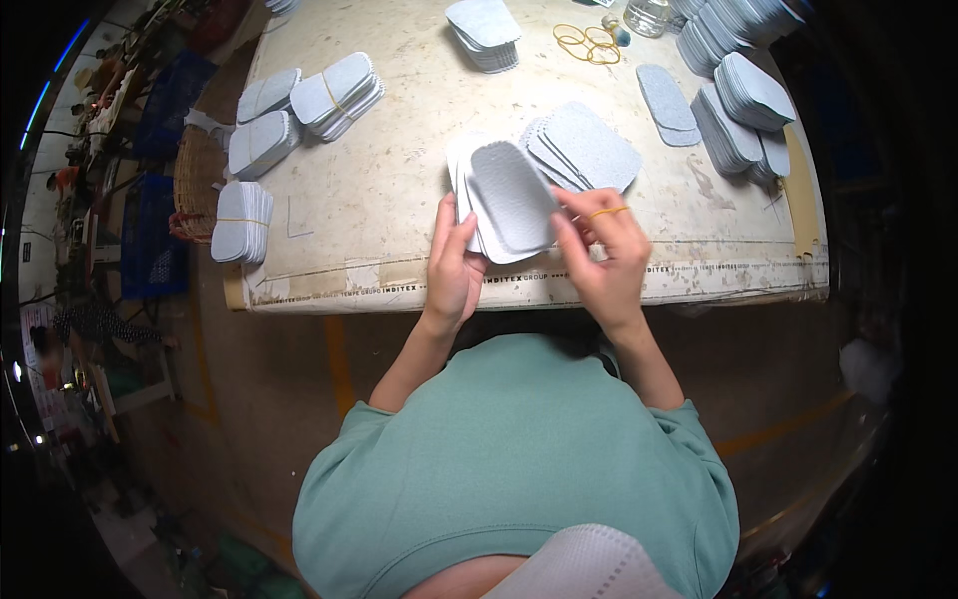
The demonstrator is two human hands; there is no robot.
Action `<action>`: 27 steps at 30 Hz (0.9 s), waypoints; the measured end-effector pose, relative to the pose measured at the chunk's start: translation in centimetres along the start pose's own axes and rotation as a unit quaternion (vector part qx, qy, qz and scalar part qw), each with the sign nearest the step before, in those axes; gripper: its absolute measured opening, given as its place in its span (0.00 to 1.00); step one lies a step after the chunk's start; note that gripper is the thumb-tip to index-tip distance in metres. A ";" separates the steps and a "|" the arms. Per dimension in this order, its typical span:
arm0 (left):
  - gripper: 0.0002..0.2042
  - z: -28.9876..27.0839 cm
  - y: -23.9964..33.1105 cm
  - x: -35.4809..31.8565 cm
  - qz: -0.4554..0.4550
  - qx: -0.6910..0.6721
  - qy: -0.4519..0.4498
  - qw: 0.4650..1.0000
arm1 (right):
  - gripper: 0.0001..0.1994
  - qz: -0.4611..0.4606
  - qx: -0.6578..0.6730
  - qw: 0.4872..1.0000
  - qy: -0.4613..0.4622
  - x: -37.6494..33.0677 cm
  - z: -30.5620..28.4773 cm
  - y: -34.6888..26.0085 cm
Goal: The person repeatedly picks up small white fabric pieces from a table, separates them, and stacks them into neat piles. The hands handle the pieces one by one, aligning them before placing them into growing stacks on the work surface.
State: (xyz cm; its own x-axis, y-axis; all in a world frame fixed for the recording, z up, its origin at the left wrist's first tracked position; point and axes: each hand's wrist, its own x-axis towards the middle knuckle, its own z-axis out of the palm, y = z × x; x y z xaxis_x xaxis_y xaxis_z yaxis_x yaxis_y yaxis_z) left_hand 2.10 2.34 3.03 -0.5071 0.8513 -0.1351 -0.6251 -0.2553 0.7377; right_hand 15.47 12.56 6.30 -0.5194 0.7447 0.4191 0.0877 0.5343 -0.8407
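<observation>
My left hand (455,268) is closed around the left edge of a small stack of pale grey rounded pads (511,190), held tilted above the table's near edge. My right hand (611,255) pinches the right side of the same pads between thumb and fingers. Around a right finger sits a yellow rubber band (609,211). The uppermost pad looks textured and slightly curved; the ones beneath it fan out to the left. Just beyond my right hand, a loose, fanned pile of similar pads (599,145) lies on the table.
Banded pad bundles (339,95) stand at the left of the worn white table (399,190). More stacks (755,92) line the right side, near a thin pad pile (668,103). Yellow rubber bands (587,45) and a clear jar (647,16) are at the back. A wicker basket (196,180) adjoins the left edge.
</observation>
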 end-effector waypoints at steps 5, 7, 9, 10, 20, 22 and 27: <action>0.24 -0.3 -0.1 0.0 0.005 -0.005 0.005 1.000 | 0.13 -0.125 -0.216 0.960 0.124 2.0 -2.1 1.8; 0.24 -0.3 -0.2 -0.1 0.003 0.019 0.018 1.000 | 0.12 -0.062 -0.265 0.961 0.049 2.2 -2.1 2.5; 0.24 -0.3 -0.3 -0.2 0.004 0.033 0.014 0.999 | 0.12 -0.026 -0.235 0.971 0.032 1.6 -1.5 2.7; 0.25 -0.3 -0.3 -0.1 0.007 0.031 0.007 0.999 | 0.12 -0.033 -0.215 0.975 0.038 1.1 -1.4 2.5; 0.26 -0.6 -0.7 0.0 0.016 0.050 0.016 0.999 | 0.15 -0.005 -0.066 0.998 -0.012 -0.5 0.0 -0.4; 0.26 -0.7 -0.5 0.0 0.002 0.040 0.010 0.999 | 0.15 -0.007 -0.003 1.000 0.019 0.0 -0.9 -0.4; 0.26 -0.5 -0.5 -0.1 0.010 0.051 0.017 0.999 | 0.10 -0.121 -0.213 0.965 0.096 2.7 -2.3 1.7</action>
State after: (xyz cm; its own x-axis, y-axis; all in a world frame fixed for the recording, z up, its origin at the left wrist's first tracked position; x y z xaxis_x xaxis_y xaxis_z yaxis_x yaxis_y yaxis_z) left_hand 2.16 2.15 2.33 -0.5393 0.8302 -0.1415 -0.5526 -0.2220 0.8033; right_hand 16.14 16.40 6.77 -0.4059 0.6159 0.6752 0.3461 0.7874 -0.5102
